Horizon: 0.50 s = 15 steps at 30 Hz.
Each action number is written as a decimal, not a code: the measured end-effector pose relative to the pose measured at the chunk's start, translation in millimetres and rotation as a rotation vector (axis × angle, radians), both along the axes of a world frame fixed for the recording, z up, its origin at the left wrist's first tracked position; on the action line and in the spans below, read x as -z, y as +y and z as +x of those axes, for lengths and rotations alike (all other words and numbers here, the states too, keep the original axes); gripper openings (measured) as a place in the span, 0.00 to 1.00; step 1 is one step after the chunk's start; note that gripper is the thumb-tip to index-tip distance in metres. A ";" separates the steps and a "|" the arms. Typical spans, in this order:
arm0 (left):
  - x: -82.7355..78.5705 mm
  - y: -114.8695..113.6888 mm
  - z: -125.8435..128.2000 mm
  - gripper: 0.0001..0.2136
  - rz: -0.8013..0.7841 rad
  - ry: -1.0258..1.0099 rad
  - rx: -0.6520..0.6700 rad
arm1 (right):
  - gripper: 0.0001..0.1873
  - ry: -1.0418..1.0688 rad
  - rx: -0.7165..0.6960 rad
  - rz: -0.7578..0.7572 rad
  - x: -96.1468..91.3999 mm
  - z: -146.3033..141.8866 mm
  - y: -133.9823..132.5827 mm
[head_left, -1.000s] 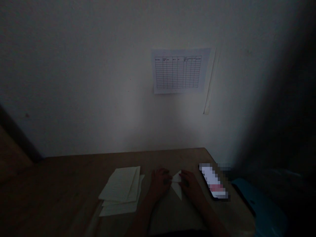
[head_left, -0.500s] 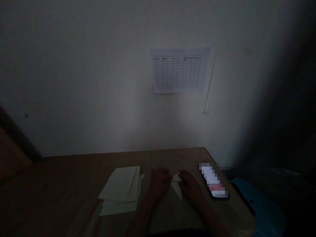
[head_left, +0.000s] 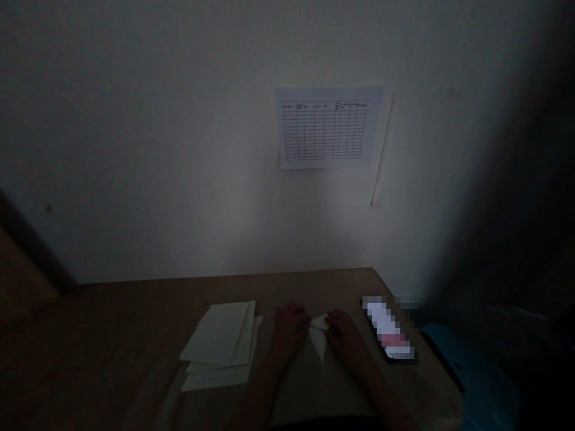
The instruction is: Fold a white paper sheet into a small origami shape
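- A folded piece of white paper lies on the wooden table, between the two hands, nearer the right edge than the left part of the top. Its upper part shows as a small flap, and below that it narrows to a point directed at the near edge.
- The left hand rests on the table with fingers curled, its fingertips at the paper's left corner. Whether they pinch that corner or only press on it, I cannot tell in this dim light.
- The right hand has its thumb and fingers brought together on the paper's right side, clamped on it.
- Left of the left hand, well apart from the far edge's right corner, lies a loose stack of lined paper sheets; the sheets sit unevenly, with lower ones jutting out toward the near edge.
- A phone lies face up along the right edge, its lit screen blurred into blocks.
- Past the right edge, below the tabletop, stands a blue object, partly lost in shadow.
- Behind the far edge rises a pale wall, bearing a sheet printed with a grid and, just beside it, a narrow slanting strip.
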<state>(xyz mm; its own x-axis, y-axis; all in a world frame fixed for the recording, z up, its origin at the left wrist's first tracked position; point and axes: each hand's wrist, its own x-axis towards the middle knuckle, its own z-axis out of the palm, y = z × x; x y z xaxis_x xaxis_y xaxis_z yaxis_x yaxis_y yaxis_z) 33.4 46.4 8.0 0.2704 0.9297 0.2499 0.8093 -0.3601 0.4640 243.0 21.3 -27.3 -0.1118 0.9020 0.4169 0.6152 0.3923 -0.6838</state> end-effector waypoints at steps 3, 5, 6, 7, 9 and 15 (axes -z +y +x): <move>1.4 3.1 -2.3 0.09 0.024 0.005 -0.050 | 0.18 -0.046 -0.008 0.016 -2.6 -0.2 -1.0; 0.5 3.5 -3.4 0.09 0.031 0.006 -0.064 | 0.17 -0.082 -0.003 0.000 -5.4 -0.9 -2.0; -0.5 3.1 -3.6 0.09 0.035 0.004 -0.062 | 0.17 -0.101 -0.004 -0.011 -6.9 -1.4 -2.5; -1.8 2.4 -3.4 0.09 0.039 -0.001 -0.054 | 0.17 -0.118 -0.006 -0.021 -8.2 -2.0 -3.0; -5.3 -0.1 -2.1 0.09 0.035 -0.008 -0.023 | 0.17 -0.148 -0.015 -0.031 -9.7 -2.9 -3.7; -14.6 -11.3 1.6 0.16 -0.022 -0.018 0.093 | 0.22 -0.152 -0.021 -0.018 -4.0 -2.1 -0.9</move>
